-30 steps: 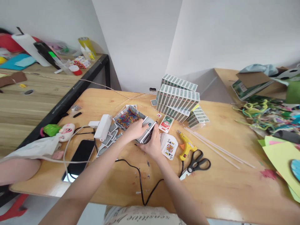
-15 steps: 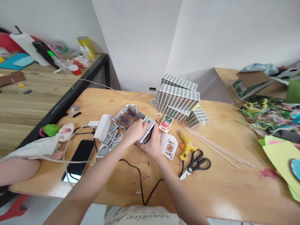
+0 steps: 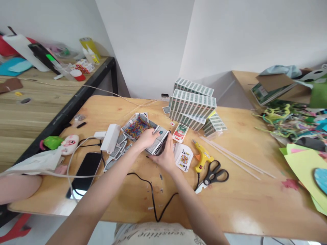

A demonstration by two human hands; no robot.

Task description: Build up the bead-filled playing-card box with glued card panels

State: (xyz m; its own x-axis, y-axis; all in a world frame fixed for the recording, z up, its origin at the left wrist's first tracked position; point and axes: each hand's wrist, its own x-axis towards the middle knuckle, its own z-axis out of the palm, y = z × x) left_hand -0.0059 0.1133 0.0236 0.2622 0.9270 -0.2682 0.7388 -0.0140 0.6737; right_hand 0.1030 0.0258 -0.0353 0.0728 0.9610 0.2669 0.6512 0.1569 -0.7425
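A box built from grey-backed playing cards (image 3: 158,140) lies between my hands, its dark inner side facing right. My left hand (image 3: 146,139) grips its left side, thumb on top and the other fingers mostly hidden. From the right, my right hand (image 3: 166,157) is wrapped round the near and right sides. Joined to or touching the box, I cannot tell which, is an open card tray (image 3: 124,128) holding many small coloured pieces (image 3: 139,127). Face-up playing cards with a king on top (image 3: 184,158) lie right of my right hand; loose grey-backed cards (image 3: 118,149) spread to the left.
A yellow glue gun (image 3: 203,157), black-handled scissors (image 3: 216,175) and clear glue sticks (image 3: 232,158) lie right. Stacked card packs (image 3: 192,105) stand behind. A phone (image 3: 85,173), white power strip (image 3: 110,137) and another person's arm (image 3: 19,187) are left. A black cord (image 3: 153,197) loops in front.
The whole view has shifted slightly. My left thumb now lies flatter across the top of the card box; both hands stay on it in nearly the same place.
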